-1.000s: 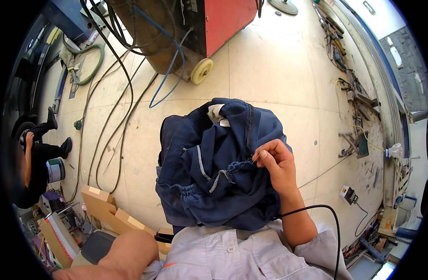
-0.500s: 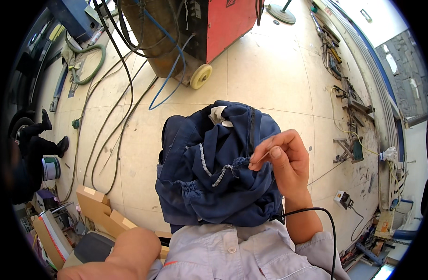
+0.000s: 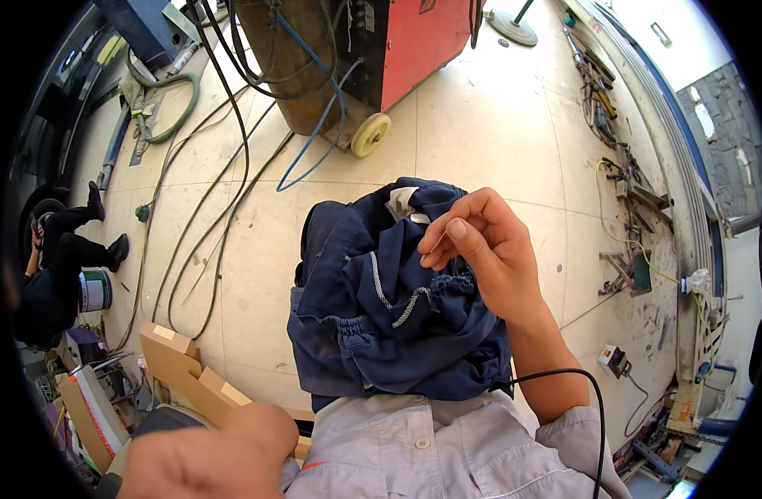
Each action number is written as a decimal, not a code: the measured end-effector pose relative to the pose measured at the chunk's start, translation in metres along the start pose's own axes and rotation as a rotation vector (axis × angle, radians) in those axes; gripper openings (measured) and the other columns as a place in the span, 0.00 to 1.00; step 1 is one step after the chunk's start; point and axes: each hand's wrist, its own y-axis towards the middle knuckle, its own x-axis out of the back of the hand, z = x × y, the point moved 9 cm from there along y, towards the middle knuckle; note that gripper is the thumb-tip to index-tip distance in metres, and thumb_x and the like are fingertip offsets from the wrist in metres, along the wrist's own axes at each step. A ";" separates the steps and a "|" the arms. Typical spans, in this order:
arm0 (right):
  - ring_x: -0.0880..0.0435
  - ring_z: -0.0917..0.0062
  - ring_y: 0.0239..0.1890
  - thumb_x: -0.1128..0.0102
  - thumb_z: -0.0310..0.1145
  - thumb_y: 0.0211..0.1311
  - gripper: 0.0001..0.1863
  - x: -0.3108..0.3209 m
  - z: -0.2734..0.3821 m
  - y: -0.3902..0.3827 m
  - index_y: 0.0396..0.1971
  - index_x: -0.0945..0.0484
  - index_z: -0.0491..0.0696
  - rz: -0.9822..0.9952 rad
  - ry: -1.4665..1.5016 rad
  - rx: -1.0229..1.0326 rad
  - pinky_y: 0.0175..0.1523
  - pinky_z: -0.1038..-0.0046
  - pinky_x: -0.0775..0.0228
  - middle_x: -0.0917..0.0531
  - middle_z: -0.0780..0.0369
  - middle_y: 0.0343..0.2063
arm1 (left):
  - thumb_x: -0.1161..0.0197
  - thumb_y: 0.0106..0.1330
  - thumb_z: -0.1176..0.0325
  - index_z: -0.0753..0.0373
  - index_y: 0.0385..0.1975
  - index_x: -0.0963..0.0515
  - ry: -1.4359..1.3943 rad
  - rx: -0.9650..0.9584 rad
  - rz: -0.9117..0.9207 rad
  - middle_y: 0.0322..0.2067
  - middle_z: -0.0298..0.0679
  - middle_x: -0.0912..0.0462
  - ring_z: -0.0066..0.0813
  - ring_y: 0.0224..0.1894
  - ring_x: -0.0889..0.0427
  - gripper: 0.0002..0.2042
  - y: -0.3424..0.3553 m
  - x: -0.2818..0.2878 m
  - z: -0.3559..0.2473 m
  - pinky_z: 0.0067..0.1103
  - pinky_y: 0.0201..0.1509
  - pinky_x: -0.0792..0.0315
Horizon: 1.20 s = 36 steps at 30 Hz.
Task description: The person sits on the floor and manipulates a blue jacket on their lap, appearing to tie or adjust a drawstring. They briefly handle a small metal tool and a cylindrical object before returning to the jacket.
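A bunched navy-blue garment [image 3: 347, 274] lies across my lap. It has gathered elastic and a grey-and-white drawstring [image 3: 410, 308]. Above its right side is my right hand [image 3: 480, 241], thumb and forefinger pinched on a thin, straight, needle-like sliver [image 3: 438, 242]. A white label [image 3: 401, 202] shows inside the garment's far edge. My left hand [image 3: 194, 466] is at the lower left, away from the cloth. Motion smears its fingers, so whether it holds anything cannot be made out.
Beyond the garment stands a red wheeled machine [image 3: 426, 50] with black and blue cables trailing over the tiled floor. Cardboard [image 3: 177, 358] is at the left, near a seated person in dark clothes [image 3: 61, 274]. Metal tools [image 3: 630, 200] line the right wall.
My right hand has risen slightly and shifted left over the garment, still pinching the sliver. My left hand has come into view at the lower left. The whole view has shifted a little.
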 end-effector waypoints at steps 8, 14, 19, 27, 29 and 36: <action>0.17 0.82 0.34 0.51 0.26 0.77 0.03 0.000 -0.011 -0.004 0.40 0.29 0.43 -0.045 0.063 -0.001 0.41 0.80 0.24 0.16 0.61 0.32 | 0.40 0.57 0.67 0.61 0.34 0.18 1.067 -0.120 1.110 0.42 0.34 0.20 0.29 0.46 0.25 0.09 -0.130 -0.110 0.125 0.23 0.46 0.33; 0.21 0.86 0.32 0.48 0.27 0.76 0.03 0.007 -0.035 -0.020 0.39 0.29 0.43 -0.207 -0.022 -0.010 0.41 0.82 0.27 0.18 0.65 0.29 | 0.42 0.58 0.66 0.63 0.32 0.19 1.137 -0.130 1.373 0.36 0.36 0.24 0.31 0.45 0.28 0.09 -0.157 -0.117 0.129 0.25 0.49 0.36; 0.25 0.87 0.27 0.49 0.26 0.76 0.02 0.011 -0.054 -0.033 0.40 0.29 0.44 -0.168 -0.098 -0.116 0.34 0.84 0.31 0.18 0.64 0.29 | 0.39 0.55 0.70 0.59 0.27 0.23 0.929 0.172 1.325 0.37 0.35 0.22 0.29 0.40 0.24 0.02 -0.167 -0.114 0.132 0.25 0.44 0.33; 0.16 0.80 0.29 0.42 0.23 0.69 0.05 0.024 -0.058 -0.058 0.42 0.26 0.43 -0.108 -0.248 -0.125 0.37 0.77 0.24 0.17 0.62 0.29 | 0.34 0.62 0.76 0.65 0.35 0.23 0.249 1.312 0.509 0.31 0.37 0.20 0.25 0.31 0.21 0.05 -0.209 -0.074 0.163 0.21 0.37 0.28; 0.15 0.76 0.30 0.40 0.21 0.67 0.07 0.025 -0.049 -0.061 0.42 0.25 0.43 -0.100 -0.350 -0.055 0.37 0.75 0.24 0.17 0.61 0.30 | 0.36 0.67 0.74 0.67 0.36 0.23 0.155 1.405 0.322 0.31 0.34 0.18 0.19 0.31 0.20 0.04 -0.228 -0.066 0.165 0.17 0.37 0.28; 0.16 0.67 0.34 0.33 0.21 0.56 0.08 0.018 -0.028 -0.070 0.35 0.19 0.44 -0.073 -0.795 0.318 0.37 0.70 0.22 0.18 0.60 0.32 | 0.35 0.69 0.73 0.67 0.38 0.22 0.018 1.553 -0.035 0.31 0.32 0.17 0.14 0.31 0.20 0.05 -0.257 -0.061 0.180 0.13 0.37 0.27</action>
